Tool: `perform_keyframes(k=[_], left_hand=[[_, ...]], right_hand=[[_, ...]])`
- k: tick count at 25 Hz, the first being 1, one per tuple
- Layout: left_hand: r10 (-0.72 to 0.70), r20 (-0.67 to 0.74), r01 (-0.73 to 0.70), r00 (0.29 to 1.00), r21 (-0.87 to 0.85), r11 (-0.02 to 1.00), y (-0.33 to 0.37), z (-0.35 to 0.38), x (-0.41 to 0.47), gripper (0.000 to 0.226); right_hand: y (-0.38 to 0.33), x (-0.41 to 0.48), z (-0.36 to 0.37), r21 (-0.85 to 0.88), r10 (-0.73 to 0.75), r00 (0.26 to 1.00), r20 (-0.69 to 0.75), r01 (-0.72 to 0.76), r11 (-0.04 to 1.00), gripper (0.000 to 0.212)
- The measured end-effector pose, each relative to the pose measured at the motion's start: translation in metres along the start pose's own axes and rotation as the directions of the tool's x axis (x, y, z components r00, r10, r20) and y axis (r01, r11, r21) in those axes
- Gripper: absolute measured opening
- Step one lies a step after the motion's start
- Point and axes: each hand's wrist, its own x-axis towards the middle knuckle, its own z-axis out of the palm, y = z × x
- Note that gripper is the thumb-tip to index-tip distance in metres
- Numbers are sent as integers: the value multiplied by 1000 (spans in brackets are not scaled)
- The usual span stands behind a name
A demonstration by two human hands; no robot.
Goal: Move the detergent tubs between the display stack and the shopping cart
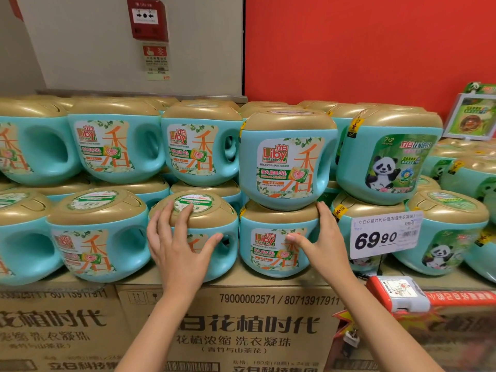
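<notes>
teal gold-lidded detergent tubs [287, 159], stacked upright

Tubs [287, 122] glossy plastic; boxes [241, 294] seemingly matt cardboard.

This is a shop. Identical teal detergent tubs [288, 162] with gold lids are stacked two tiers high, in rows running left and right of the fingers [326, 218] of the right hand [322, 248]. Just right of those fingers hangs a printed price tag [386, 234] reading 69.90, with a barcode. Below the fingers the tubs stand on shipping cartons [241, 326] printed with product numbers. Up and far right of them, a promotional card [472, 116] rises above the tubs.
</notes>
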Motion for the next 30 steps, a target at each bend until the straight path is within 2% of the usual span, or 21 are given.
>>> perform_keyframes(k=[3,5,6,7,9,10,12,17,21,24,27,30], left_hand=[[-48,6,47,999,5,999,13,-8,3,71],[39,-10,-40,999,-89,995,36,-15,15,77],[72,23,-66,997,-189,980,50,-17,27,82],[72,98,-39,993,-303,952,66,-16,40,92],[22,298,123,954,-458,880,95,-9,65,118],[4,378,189,926,-471,862,106,-2,75,128],[3,461,242,887,-472,848,116,13,90,136],[29,514,265,857,-488,832,104,32,112,123],[100,589,325,802,-570,755,91,34,123,106],[131,598,322,791,-589,741,88,36,122,102],[109,575,295,810,-562,773,94,32,117,102],[5,436,209,900,-443,872,99,20,99,106]], right_hand=[[4,4,-6,-2,13,1000,26,-12,1000,98],[3,4,-7,17,14,1000,7,-14,1000,98],[3,4,-7,24,12,1000,1,-12,1000,97],[2,4,-6,28,10,1000,-2,-10,1000,97],[2,4,-6,25,10,1000,-3,-10,1000,97],[2,4,-6,21,11,1000,-8,-10,1000,97],[1,3,-6,27,15,1000,-23,-15,1000,97],[1,3,-5,64,10,1000,-27,-9,998,94],[4,4,-5,80,13,1000,-11,-12,997,93],[5,4,-6,77,21,1000,-6,-21,997,93],[3,4,-8,72,37,999,9,-38,997,95],[-5,-4,-12,64,41,999,-4,-40,997,90]])
